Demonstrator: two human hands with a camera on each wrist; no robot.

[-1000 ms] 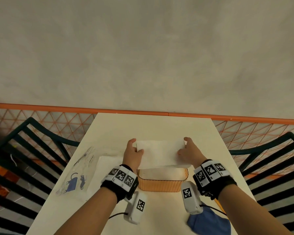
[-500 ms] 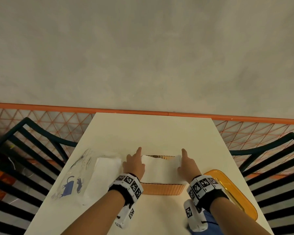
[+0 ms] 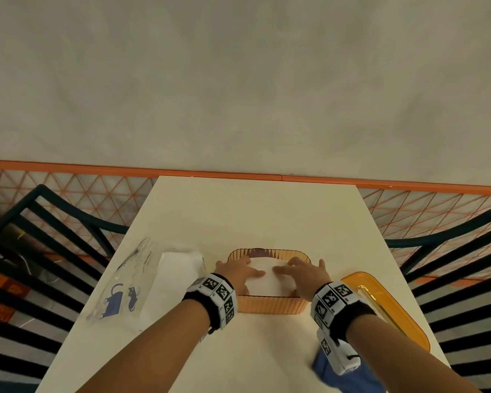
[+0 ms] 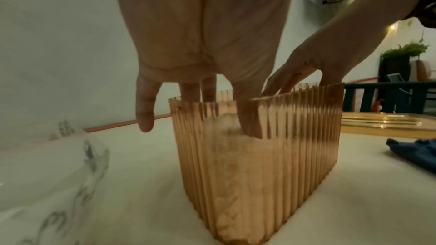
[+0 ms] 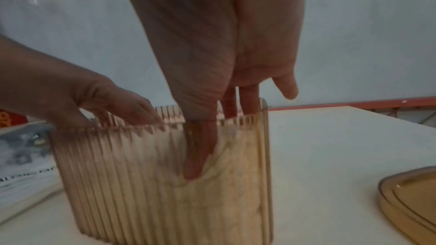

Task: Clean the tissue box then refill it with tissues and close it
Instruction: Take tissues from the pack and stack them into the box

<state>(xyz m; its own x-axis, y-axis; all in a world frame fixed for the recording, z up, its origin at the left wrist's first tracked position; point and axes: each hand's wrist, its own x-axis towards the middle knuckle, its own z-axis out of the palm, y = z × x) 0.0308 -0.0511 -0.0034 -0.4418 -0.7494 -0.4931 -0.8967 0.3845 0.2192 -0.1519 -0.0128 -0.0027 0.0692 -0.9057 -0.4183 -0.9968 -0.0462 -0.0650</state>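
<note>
Both hands press flat on the stack of white tissues inside the ribbed amber tissue box: left hand and right hand with fingers straight, gripping nothing. The box's amber lid lies just right of the right hand

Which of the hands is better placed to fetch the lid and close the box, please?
Probably the right hand: the amber lid lies just right of the tissue box, beside that wrist. The left hand would have to cross over.
</note>
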